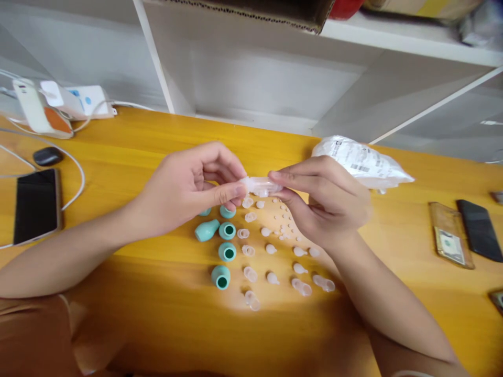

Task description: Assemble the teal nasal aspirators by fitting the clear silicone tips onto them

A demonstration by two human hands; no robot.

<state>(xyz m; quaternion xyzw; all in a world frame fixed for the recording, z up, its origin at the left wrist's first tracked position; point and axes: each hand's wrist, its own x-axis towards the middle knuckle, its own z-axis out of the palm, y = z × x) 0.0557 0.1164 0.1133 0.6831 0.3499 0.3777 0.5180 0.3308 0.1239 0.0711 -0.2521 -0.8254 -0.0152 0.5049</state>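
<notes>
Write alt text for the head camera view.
Both hands, left hand and right hand, pinch one clear plastic piece above a yellow wooden table. Below lie teal rubber bulbs and small clear parts in rows.

Bright, even daylight over my bench; soft shadows pool under my forearms on yellow table [393,324]. Mild glare washes out clear plastic bag [363,165]. Edges bow, wide-angle stretch. My hands slightly motion-soft; upper right corner blurred.
</notes>
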